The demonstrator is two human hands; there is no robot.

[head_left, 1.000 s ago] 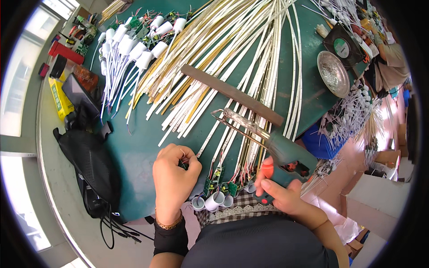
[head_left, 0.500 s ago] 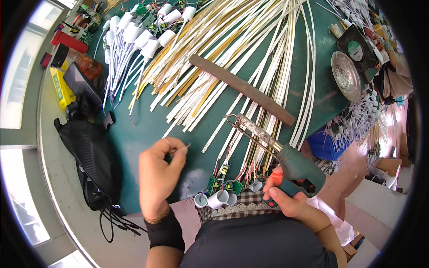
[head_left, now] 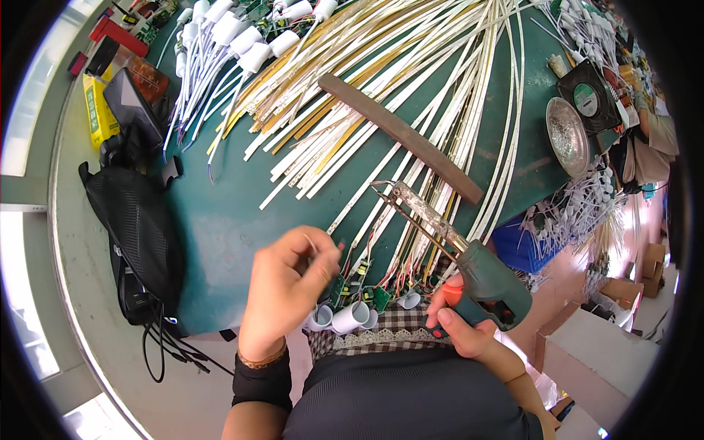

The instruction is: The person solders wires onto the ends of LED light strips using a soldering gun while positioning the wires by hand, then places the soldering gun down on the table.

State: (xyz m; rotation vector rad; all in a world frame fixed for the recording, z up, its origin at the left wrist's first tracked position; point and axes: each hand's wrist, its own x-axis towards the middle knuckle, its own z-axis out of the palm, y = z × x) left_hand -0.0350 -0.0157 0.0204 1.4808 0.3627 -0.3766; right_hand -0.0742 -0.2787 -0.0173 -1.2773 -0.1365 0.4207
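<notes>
My right hand grips a dark green soldering gun with an orange-red trigger. Its worn metal barrel and bent wire tip point up and left over the strips. The fingers of my left hand are pinched together, and a thin, small piece shows at the fingertips, too fine to name. Just right of that hand lie small green circuit boards with thin red and white wires. White plastic cups hang at the table's near edge. Long white and yellow LED strips fan out across the table, some running to the boards.
A brown bar lies across the strips. White caps with cables are heaped at the far left. A black bag sits at the left edge. On the right are a metal dish, a fan and a blue bin.
My left hand has moved right, closer to the circuit boards, still pinched. The soldering gun stays in my right hand, almost in the same place. The view has shifted slightly.
</notes>
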